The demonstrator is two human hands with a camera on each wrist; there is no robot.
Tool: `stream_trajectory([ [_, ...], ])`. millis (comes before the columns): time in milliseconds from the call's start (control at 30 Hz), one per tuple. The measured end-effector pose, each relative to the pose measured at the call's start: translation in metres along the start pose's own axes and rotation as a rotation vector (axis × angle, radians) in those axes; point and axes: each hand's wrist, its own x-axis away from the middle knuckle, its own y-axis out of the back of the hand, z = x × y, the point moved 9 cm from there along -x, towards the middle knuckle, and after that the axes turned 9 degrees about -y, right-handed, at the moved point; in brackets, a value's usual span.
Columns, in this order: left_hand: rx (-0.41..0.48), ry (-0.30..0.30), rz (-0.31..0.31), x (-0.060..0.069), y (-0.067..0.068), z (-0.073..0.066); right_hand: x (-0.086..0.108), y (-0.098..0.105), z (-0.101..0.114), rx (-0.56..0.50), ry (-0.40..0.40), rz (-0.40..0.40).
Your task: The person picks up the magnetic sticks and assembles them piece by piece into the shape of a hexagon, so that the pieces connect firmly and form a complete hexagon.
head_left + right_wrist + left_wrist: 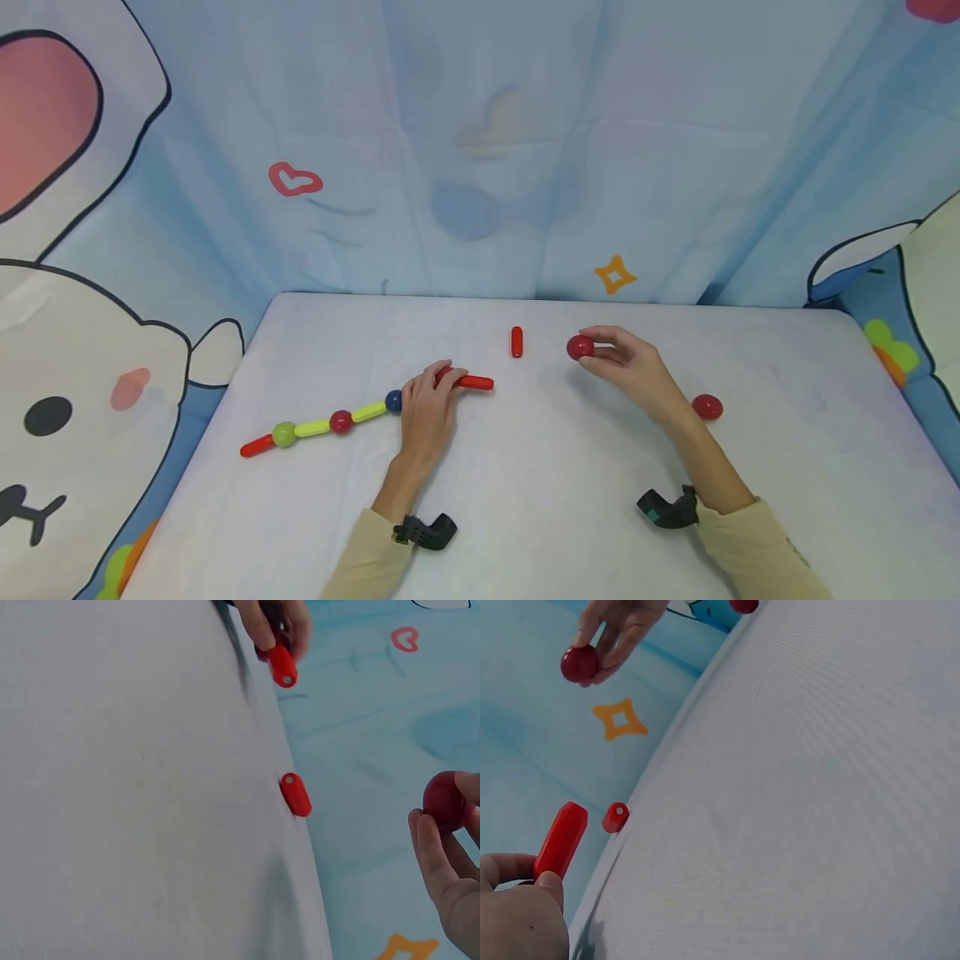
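A chain of rods and balls lies slanting on the table, with a red rod (257,446) at its left end. Along it come a green ball (284,434), yellow-green rods (312,428), a dark red ball (341,422) and a blue ball (393,401). My left hand (427,417) grips the chain's right part, at a red ball partly hidden under the fingers, from which a red rod (562,838) sticks out. Between thumb and fingertips my right hand (630,371) pinches a loose red ball (445,801), held above the table.
A short red rod (517,342) with a hole in its end lies toward the back of the white table (525,517). Another red ball (707,407) is beside the right forearm. A blue printed curtain (480,208) hangs behind the table.
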Motion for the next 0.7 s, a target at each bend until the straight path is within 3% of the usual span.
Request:
stream_trajectory([
  [233,0.013,-0.030,-0.002,0.000,0.001,-0.003,-0.002,-0.040,-0.009,-0.037,-0.062,0.102],
  [467,0.000,-0.081,0.010,-0.001,0.001,-0.009,0.001,-0.067,-0.013,-0.021,-0.039,0.144],
  [700,0.008,-0.135,-0.020,-0.002,0.005,-0.014,0.004,-0.083,-0.012,-0.008,-0.007,0.175],
])
